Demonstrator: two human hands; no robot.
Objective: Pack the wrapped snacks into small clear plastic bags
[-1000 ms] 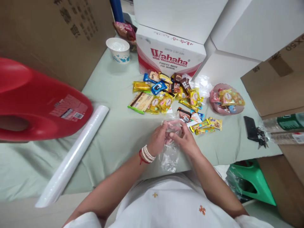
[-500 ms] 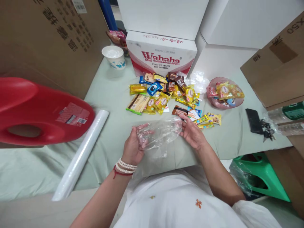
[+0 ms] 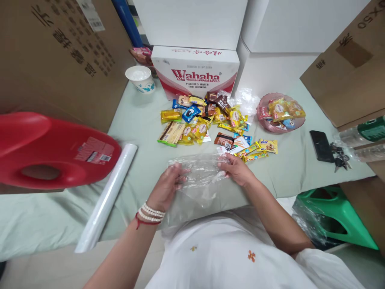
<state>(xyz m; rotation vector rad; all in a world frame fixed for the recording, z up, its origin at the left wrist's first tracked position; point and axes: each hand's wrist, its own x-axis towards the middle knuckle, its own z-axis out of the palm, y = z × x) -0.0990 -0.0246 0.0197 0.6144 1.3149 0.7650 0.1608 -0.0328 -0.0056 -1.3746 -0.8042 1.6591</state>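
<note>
A clear plastic bag (image 3: 198,182) is stretched flat between both my hands, just above the near edge of the pale green cloth (image 3: 141,132). My left hand (image 3: 168,185), with bead bracelets and a red thread on the wrist, pinches the bag's left edge. My right hand (image 3: 236,169) pinches the right edge. Beyond the bag lies a heap of wrapped snacks (image 3: 207,120) in yellow, brown and blue wrappers, nearest my right hand.
A white film roll (image 3: 106,196) lies at left beside a red plastic jug (image 3: 51,150). Behind are a Wahaha carton (image 3: 195,70), a paper cup (image 3: 138,78), cardboard boxes. At right: pink dish of snacks (image 3: 281,114), black phone (image 3: 319,140), keys, bottles, green stool (image 3: 333,216).
My hands, close together on the bunched bag a second ago, have moved apart and pulled the bag wide and flat. The view has tilted slightly.
</note>
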